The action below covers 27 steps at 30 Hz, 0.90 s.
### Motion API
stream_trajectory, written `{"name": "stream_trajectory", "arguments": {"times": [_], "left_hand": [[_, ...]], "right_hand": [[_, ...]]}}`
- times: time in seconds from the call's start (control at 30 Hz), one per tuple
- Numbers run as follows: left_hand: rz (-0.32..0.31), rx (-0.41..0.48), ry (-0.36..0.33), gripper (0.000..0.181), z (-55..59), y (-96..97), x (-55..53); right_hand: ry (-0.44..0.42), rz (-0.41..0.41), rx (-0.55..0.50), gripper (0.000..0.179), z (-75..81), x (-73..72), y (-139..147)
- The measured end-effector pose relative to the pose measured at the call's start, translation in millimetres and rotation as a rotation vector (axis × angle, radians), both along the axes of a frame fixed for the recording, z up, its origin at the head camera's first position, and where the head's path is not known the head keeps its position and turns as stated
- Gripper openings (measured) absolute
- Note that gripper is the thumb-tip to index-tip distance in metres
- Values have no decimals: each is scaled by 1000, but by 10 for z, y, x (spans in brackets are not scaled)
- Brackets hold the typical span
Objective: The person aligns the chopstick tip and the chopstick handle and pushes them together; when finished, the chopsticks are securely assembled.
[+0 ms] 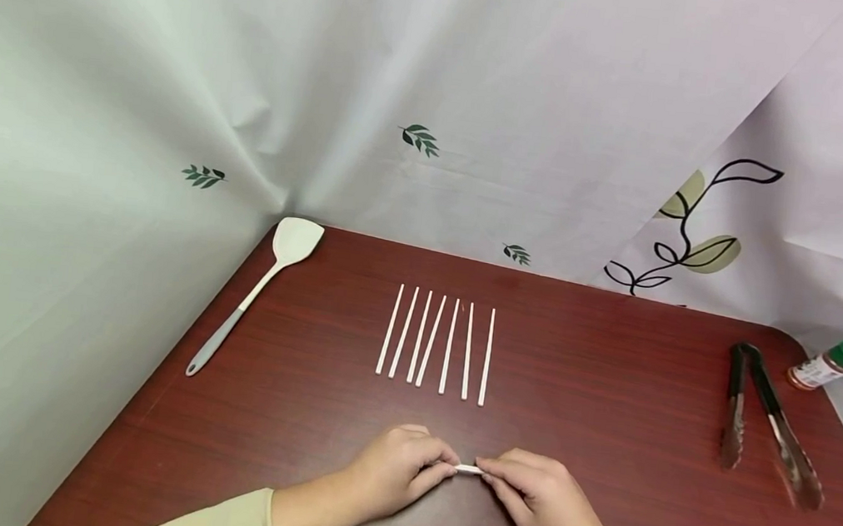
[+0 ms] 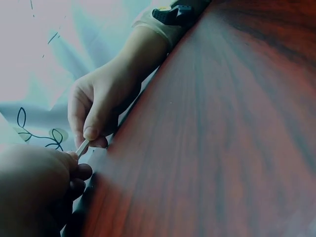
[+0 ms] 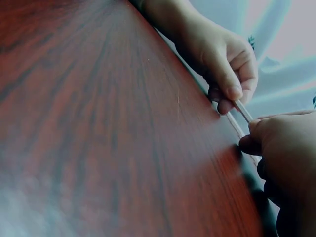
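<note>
Both hands meet near the front of the table, on one white chopstick (image 1: 469,469) lying sideways between them. Its left end is pinched between thumb and fingers of my left hand (image 1: 404,466). My right hand (image 1: 540,495) pinches the other end the same way. Only a short middle length shows; the fingers hide the rest. In the left wrist view, the chopstick (image 2: 83,147) bridges the two thumbs. Just beyond the hands, several more white chopsticks (image 1: 447,347) lie side by side in a row, pointing away from me.
A white turner with a grey handle (image 1: 257,292) lies along the left table edge. To the right are metal tongs (image 1: 775,415), spread apart, and a spice bottle with a green cap (image 1: 826,368) near the edge. A leaf-patterned curtain (image 1: 478,134) rises behind the dark red table (image 1: 599,379).
</note>
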<state>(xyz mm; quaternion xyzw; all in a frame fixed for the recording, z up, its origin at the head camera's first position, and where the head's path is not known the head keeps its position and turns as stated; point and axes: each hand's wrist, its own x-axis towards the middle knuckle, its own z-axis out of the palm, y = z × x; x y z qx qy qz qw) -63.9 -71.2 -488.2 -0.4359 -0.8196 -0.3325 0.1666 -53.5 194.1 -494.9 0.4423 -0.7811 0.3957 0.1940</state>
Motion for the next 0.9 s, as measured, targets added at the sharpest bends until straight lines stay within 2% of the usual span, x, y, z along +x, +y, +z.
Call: {"name": "stream_trajectory", "arguments": {"times": [0.3, 0.43, 0.53, 0.6, 0.67, 0.77, 0.9], "left_hand": [[-18, 2, -58, 6, 60, -32, 8], [-19, 8, -50, 7, 71, -43, 7], [4, 6, -8, 9, 76, -45, -1], [17, 9, 11, 10, 76, -46, -10], [14, 17, 17, 12, 78, -44, -20], [-15, 10, 22, 16, 74, -35, -34], [-89, -52, 18, 24, 78, -2, -38]], "right_hand": [[39, 10, 3, 21, 22, 7, -60], [51, 12, -8, 22, 41, 0, -78], [71, -37, -28, 18, 50, -29, -81], [53, -103, -54, 9, 56, -49, -70], [-17, -186, -85, 11, 66, -58, -44], [-226, -289, -172, 27, 85, -54, 19], [-517, -321, -355, 42, 123, -80, 92]]}}
